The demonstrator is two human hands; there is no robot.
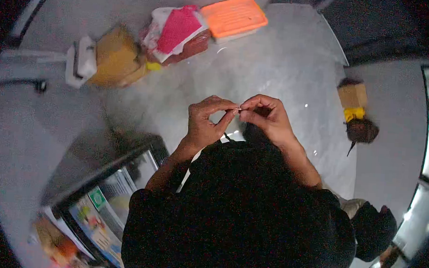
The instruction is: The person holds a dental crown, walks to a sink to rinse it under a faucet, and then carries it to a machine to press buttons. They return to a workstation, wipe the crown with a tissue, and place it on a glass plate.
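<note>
My left hand (206,122) and my right hand (270,119) meet at the fingertips in front of my dark shirt (244,204). Each is closed in a pinch of thumb and forefinger. A tiny pale sliver (238,109) shows where the fingertips come together, too small to make out what it is. Most of it is hidden by the fingers. Below the left hand, a short dark cord (228,137) lies by the shirt's upper edge.
Far off on the shiny grey floor (288,55) are an orange-lidded box (235,18), a pink and white bundle (179,31) and a brown cardboard box (116,56). A glass-fronted cabinet (117,197) stands at lower left. Another person (373,227) is at lower right.
</note>
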